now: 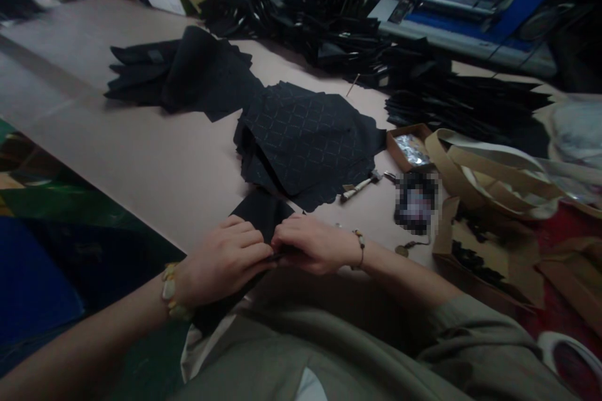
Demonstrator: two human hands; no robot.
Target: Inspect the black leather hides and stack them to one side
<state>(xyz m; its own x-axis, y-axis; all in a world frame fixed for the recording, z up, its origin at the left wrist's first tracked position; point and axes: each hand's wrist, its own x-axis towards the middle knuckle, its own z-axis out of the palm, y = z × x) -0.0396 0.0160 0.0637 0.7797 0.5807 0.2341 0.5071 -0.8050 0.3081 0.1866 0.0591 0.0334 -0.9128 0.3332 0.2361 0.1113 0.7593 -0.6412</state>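
A dark fabric piece (261,210) lies at the table's near edge, and both hands grip it close to my body. My left hand (230,255) is closed on it, with the thumb pressed toward the right hand. Close beside it, my right hand (313,243) pinches the same fabric, fingers curled. The fingertips nearly meet, and what lies right between them is partly hidden. Just beyond the hands sits a stack of black fabric panels (310,138) with a light diamond grid on top, one corner folded over.
Another dark fabric pile (202,72) lies at the back left of the table (155,156). At right are a small hammer (360,188), a box of shiny packets (411,147), coiled tan strapping (489,175) and a cardboard box of black parts (489,250). Long black stacks (461,103) line the back.
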